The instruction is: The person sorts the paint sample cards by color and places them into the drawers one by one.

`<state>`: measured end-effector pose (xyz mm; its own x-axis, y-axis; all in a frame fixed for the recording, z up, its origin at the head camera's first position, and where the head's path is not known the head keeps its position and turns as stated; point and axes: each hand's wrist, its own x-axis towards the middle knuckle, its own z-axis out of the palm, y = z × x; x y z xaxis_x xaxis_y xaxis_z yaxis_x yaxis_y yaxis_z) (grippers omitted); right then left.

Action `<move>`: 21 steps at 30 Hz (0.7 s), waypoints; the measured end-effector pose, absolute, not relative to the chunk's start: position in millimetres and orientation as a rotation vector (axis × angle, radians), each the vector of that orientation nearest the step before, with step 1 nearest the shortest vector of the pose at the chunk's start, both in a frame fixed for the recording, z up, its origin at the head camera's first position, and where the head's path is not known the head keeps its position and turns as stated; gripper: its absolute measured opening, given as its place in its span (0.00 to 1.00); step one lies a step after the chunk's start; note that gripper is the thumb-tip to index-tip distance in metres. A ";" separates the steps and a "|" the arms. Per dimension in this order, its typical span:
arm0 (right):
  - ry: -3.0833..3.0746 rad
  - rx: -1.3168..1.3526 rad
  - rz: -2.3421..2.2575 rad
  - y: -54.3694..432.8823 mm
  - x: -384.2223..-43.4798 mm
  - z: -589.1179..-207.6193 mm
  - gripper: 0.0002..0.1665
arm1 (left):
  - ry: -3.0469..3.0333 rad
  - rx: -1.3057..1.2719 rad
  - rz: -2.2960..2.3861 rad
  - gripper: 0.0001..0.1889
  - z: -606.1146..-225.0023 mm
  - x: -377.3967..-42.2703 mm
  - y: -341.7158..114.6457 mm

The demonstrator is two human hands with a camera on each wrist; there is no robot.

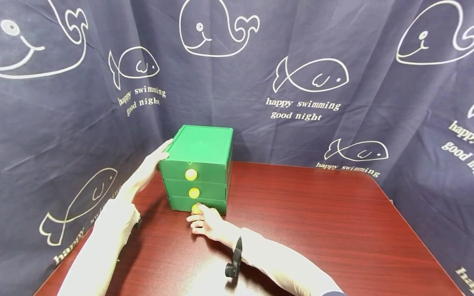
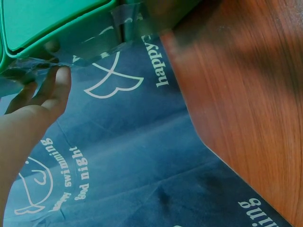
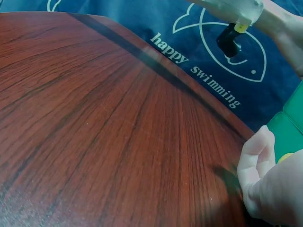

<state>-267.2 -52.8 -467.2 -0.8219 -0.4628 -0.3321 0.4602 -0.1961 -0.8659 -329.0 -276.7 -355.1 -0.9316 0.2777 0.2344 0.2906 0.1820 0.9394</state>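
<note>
A green cabinet [image 1: 201, 144] with three stacked drawers and round yellow knobs stands at the back left of the table. All its drawers are pushed in. My left hand [image 1: 149, 164] rests against its left side, fingers stretched along the wall; in the left wrist view those fingers [image 2: 60, 87] touch the cabinet's edge. At the front, my right hand [image 1: 210, 224] pinches the bottom knob [image 1: 196, 209], thumb on it and the other fingers just below. In the right wrist view the hand hides most of the cabinet [image 3: 289, 127].
The dark red wooden table [image 1: 314, 213] extends to the right of the cabinet. A blue curtain [image 1: 237, 90] with white fish and whale drawings hangs close behind and on both sides. A black camera mount [image 1: 235, 263] sits on my right wrist.
</note>
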 end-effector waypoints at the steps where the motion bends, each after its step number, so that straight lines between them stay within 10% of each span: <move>1: 1.488 -0.007 -2.045 -52.0 -267.3 -467.0 0.19 | -2.404 -0.579 -1.914 0.28 -355.4 -329.4 -276.4; 10: 1.562 -0.251 -1.838 -28.9 -245.6 -440.6 0.26 | -2.403 -0.424 -1.799 0.33 -348.8 -322.2 -273.8; 21: 2.358 -1.266 -1.378 59.1 -214.8 -368.3 0.24 | -2.328 -0.162 -0.700 0.27 -316.8 -258.4 -203.9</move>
